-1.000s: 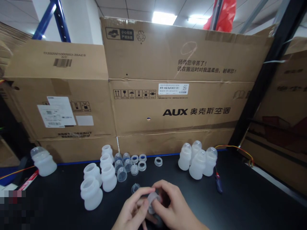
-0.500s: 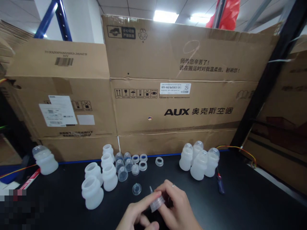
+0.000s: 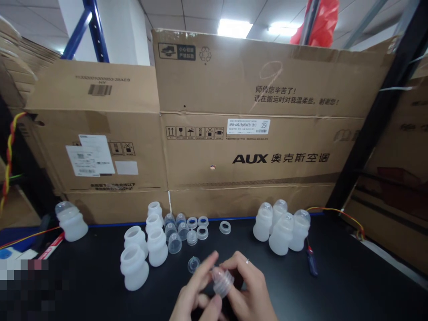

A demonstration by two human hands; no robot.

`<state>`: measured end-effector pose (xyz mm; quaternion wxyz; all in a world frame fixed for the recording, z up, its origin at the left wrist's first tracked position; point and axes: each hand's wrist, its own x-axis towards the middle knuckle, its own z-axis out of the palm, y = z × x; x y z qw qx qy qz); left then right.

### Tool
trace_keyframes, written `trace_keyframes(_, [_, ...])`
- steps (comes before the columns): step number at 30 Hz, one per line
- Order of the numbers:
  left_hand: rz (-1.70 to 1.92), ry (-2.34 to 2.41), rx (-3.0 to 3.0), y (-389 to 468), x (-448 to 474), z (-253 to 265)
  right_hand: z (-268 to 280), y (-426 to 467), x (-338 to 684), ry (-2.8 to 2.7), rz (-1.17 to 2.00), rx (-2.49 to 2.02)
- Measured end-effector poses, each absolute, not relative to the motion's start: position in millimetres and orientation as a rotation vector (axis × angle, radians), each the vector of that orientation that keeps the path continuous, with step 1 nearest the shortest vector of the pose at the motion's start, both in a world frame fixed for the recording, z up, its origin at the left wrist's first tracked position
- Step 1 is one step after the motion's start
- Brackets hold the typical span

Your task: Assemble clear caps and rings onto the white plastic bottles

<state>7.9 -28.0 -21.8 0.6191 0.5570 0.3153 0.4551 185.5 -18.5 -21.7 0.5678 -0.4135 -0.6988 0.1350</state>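
Note:
Low in the middle of the head view, a clear baby bottle nipple in a screw ring (image 3: 222, 282) is between my two hands. My right hand (image 3: 250, 287) is closed around its right side, with a ring on one finger. Against its lower left, my left hand (image 3: 195, 295) presses the thumb, and the index finger is raised beside the tip. The other left fingers are curled and partly hidden. Just beyond the left hand lies a loose clear nipple (image 3: 193, 265). Clear dome caps (image 3: 174, 243) and several collar rings (image 3: 202, 232) stand farther back.
Several open white bottles (image 3: 134, 267) stand left of my hands. Capped bottles (image 3: 281, 234) are grouped at right, beside a dark-handled screwdriver (image 3: 312, 262). Another capped bottle (image 3: 71, 221) is far left. A cardboard wall (image 3: 247, 187) closes off the back of the black table.
The nipple has been turned in my fingers, its pointed tip no longer showing at upper left. My left index finger has lifted off its top. The camera view has shifted slightly.

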Motion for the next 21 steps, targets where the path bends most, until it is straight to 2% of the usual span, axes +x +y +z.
trace_keyframes(4, [1.138, 0.714, 1.223, -21, 12, -24, -23, -21, 185, -1.67, 0.385, -0.87])
trace_keyframes(12, [1.269, 0.807, 1.537, -11, 3, -7, -4, -26, 195, -1.683, 0.609, -0.851])
trace_keyframes(16, [1.336, 0.871, 1.875, -7, -8, -3, 1, -32, 203, -1.784, 0.762, -0.926])
trace_keyframes(21, [1.365, 0.884, 2.277, -7, -15, -2, -3, -29, 201, -1.953, 0.648, -0.955])
